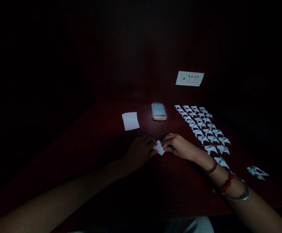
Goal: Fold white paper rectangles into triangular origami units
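Note:
A small white piece of folded paper [159, 147] lies on the dark red table [102, 136], pinched from both sides. My left hand [141, 150] grips its left edge with curled fingers. My right hand [178, 146] holds its right edge, fingers closed; red bands and a metal bangle sit on that wrist. Rows of several finished folded white paper pieces [202, 127] lie just right of my right hand. A stack of white square paper sheets [130, 121] rests beyond my left hand.
A small box or card pack [158, 111] stands at the table's middle back. A white wall socket plate [189, 78] is on the dark wall behind. A separate folded paper piece [257, 171] lies at the far right. The surroundings are very dark.

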Tool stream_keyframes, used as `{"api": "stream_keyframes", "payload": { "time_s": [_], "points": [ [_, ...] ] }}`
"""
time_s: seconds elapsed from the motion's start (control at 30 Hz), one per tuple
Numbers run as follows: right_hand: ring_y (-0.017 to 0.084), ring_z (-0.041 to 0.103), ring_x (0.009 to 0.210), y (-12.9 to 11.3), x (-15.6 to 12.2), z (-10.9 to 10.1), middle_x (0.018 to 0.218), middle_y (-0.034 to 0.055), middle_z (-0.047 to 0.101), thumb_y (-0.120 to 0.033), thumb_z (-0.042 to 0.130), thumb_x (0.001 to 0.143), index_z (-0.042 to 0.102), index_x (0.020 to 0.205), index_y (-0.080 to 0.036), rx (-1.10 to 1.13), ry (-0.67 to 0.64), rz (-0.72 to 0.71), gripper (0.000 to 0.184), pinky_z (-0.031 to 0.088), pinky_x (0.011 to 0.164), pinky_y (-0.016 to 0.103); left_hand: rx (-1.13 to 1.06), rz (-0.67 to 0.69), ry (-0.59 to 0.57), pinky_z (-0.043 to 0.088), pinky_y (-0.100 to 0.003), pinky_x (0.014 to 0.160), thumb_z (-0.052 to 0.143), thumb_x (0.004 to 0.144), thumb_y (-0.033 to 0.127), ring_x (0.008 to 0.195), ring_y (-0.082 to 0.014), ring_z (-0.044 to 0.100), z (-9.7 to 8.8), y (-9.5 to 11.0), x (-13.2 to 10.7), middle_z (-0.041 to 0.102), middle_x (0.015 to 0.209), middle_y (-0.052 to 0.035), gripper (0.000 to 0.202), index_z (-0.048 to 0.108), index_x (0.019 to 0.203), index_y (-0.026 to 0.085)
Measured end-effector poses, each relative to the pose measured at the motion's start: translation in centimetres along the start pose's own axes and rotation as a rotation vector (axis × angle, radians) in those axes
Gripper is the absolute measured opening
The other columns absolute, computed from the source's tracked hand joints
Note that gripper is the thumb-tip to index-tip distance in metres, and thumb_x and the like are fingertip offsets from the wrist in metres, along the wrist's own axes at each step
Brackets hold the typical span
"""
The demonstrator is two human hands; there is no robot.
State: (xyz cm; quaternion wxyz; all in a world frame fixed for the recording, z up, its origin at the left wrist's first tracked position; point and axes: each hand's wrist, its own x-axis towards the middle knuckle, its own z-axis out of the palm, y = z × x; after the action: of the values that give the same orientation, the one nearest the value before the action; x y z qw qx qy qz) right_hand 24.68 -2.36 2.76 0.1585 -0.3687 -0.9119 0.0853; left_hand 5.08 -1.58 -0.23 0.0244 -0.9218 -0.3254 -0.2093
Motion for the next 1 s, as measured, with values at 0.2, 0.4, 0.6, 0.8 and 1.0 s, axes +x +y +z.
{"api": "stream_keyframes", "payload": {
  "time_s": [0.2,0.4,0.6,0.8,1.0],
  "points": [
    [0.014,0.053,0.076,0.0,0.0,0.0,0.077,0.0038,0.059,-0.016,0.054,0.075,0.063,0.078,-0.017,0.001,-0.019,-0.055,0.010,0.038,0.072,0.027,0.047,0.051,0.025,0.037,-0.033,0.075,0.046,0.080,0.015,0.088,-0.0190,0.048,-0.1,-0.3,0.3,0.055,0.093,-0.0044,0.016,0.054,0.094,0.017],
    [0.015,0.053,0.080,0.1,-0.1,0.1,0.080,0.0039,0.060,-0.021,0.052,0.077,0.064,0.086,-0.018,-0.065,-0.043,-0.073,0.015,0.036,0.075,0.029,-0.020,0.202,-0.057,0.039,-0.028,0.070,0.044,0.082,0.016,0.079,-0.0150,0.051,-0.2,-0.5,0.2,0.056,0.084,-0.0040,0.015,0.058,0.087,0.017],
    [0.014,0.054,0.081,0.1,-0.2,-0.2,0.081,0.0036,0.060,-0.021,0.051,0.078,0.064,0.088,-0.019,-0.058,-0.055,-0.107,0.017,0.036,0.075,0.029,-0.097,0.219,-0.074,0.040,-0.027,0.072,0.043,0.081,0.015,0.081,-0.0143,0.051,-0.3,-1.1,0.3,0.057,0.088,-0.0042,0.022,0.057,0.098,0.020],
    [0.014,0.055,0.079,0.2,0.0,-0.4,0.081,0.0043,0.061,-0.016,0.049,0.078,0.065,0.082,-0.017,-0.041,-0.079,-0.144,0.016,0.038,0.073,0.027,-0.074,0.235,-0.086,0.040,-0.029,0.075,0.042,0.082,0.014,0.084,-0.0149,0.050,-0.3,-1.5,0.4,0.056,0.090,-0.0038,0.023,0.058,0.097,0.020],
    [0.013,0.056,0.080,0.0,-0.2,-1.3,0.083,0.0036,0.062,-0.010,0.049,0.075,0.064,0.073,-0.016,0.052,-0.140,-0.159,0.017,0.040,0.073,0.026,-0.015,0.268,-0.094,0.039,-0.030,0.077,0.042,0.081,0.015,0.087,-0.0161,0.050,-0.2,-1.7,0.2,0.055,0.095,-0.0049,0.024,0.056,0.100,0.020]
  ]
}}
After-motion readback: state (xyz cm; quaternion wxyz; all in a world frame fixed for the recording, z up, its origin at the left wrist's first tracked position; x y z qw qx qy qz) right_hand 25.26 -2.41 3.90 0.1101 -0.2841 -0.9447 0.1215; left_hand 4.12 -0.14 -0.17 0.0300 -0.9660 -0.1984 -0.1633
